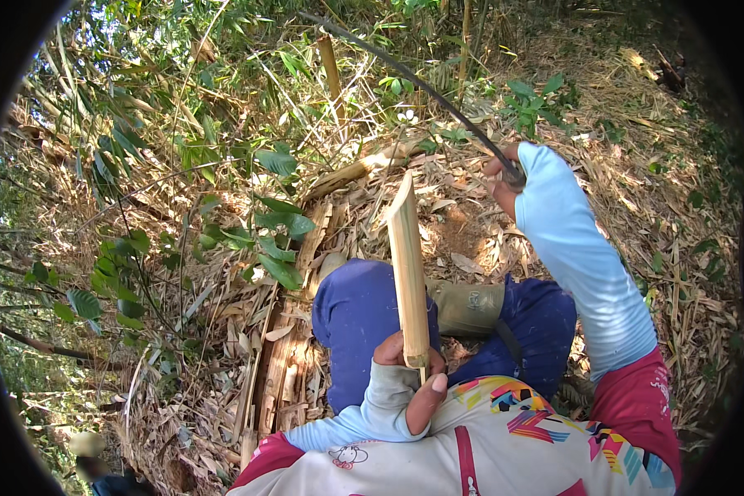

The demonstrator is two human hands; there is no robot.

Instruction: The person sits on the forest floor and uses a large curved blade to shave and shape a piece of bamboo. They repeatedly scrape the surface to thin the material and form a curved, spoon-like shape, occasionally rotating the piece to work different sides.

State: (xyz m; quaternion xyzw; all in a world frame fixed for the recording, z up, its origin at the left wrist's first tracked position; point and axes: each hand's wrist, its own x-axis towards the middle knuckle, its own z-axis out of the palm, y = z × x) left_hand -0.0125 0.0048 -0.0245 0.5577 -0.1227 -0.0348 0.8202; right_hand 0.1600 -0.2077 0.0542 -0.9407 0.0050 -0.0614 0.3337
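Note:
My left hand (426, 403) is closed round the lower end of a pale bamboo piece (409, 273) in front of my body. The bamboo stands nearly upright above my lap, its top end cut at a slant. A thin strip sticks out at its lower end beside my thumb. Further right and higher, my right hand (504, 177) grips a machete (438, 97). Its long, dark, slightly curved blade points up and to the left, apart from the bamboo. The machete's handle is mostly hidden by my fingers and light blue sleeve.
Split bamboo or wood (283, 355) lies on the leaf litter left of my bent knees. Green leafy stems (283, 221) reach in near my left knee. A cut stump (331, 73) stands ahead, with a fallen stalk (355, 169) nearer. Dense undergrowth lines the left.

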